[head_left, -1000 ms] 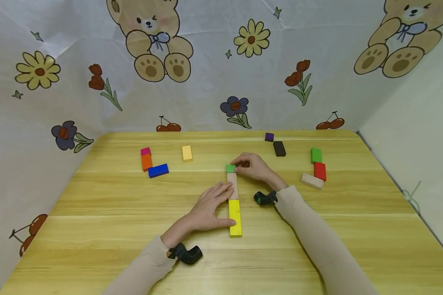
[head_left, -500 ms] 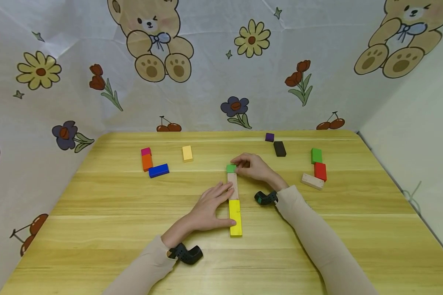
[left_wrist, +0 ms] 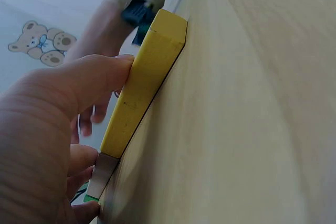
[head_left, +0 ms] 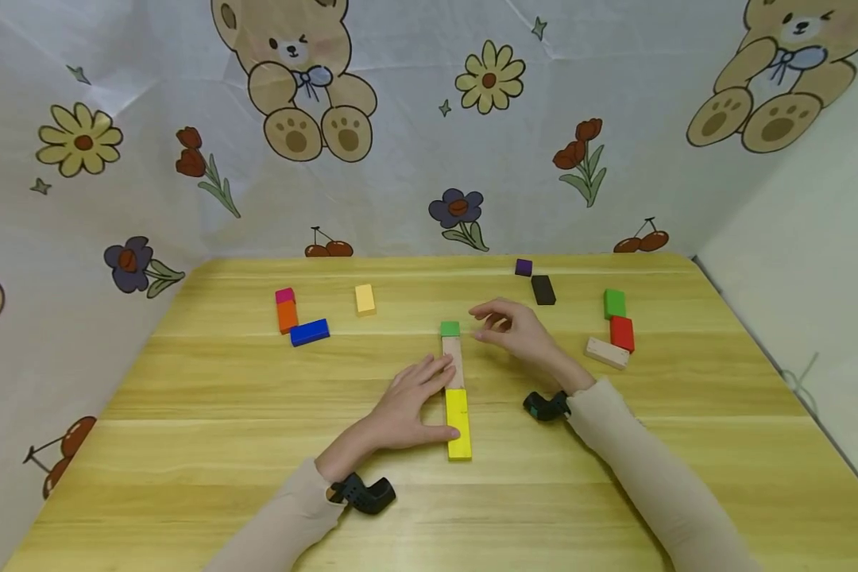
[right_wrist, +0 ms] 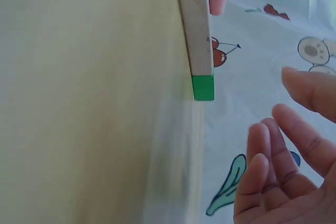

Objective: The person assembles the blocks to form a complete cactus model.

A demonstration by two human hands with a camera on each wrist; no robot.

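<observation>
Three blocks lie end to end in a line at the table's middle: a long yellow block (head_left: 458, 415) nearest, a plain wooden block (head_left: 452, 349) beyond it, and a small green block (head_left: 450, 328) at the far end. My left hand (head_left: 406, 407) rests along the line with extended fingers. Its thumb touches the yellow block, and its fingertips lie on the plain wooden one. Just right of the green block is my right hand (head_left: 520, 332), loosely bent and holding nothing. In the right wrist view a gap separates its fingers from the green block (right_wrist: 203, 87).
To the left lie pink (head_left: 284, 295), orange (head_left: 287, 317) and blue (head_left: 310, 332) blocks, plus a pale yellow block (head_left: 365, 299). Farther right are purple (head_left: 523, 268), black (head_left: 543, 290), green (head_left: 614, 303), red (head_left: 622, 334) and plain wooden (head_left: 606, 353) blocks. A patterned sheet (head_left: 400, 119) hangs behind the table.
My right hand has let go of the small green block and moved right, away from it. The left hand and the line of blocks have stayed in place.
</observation>
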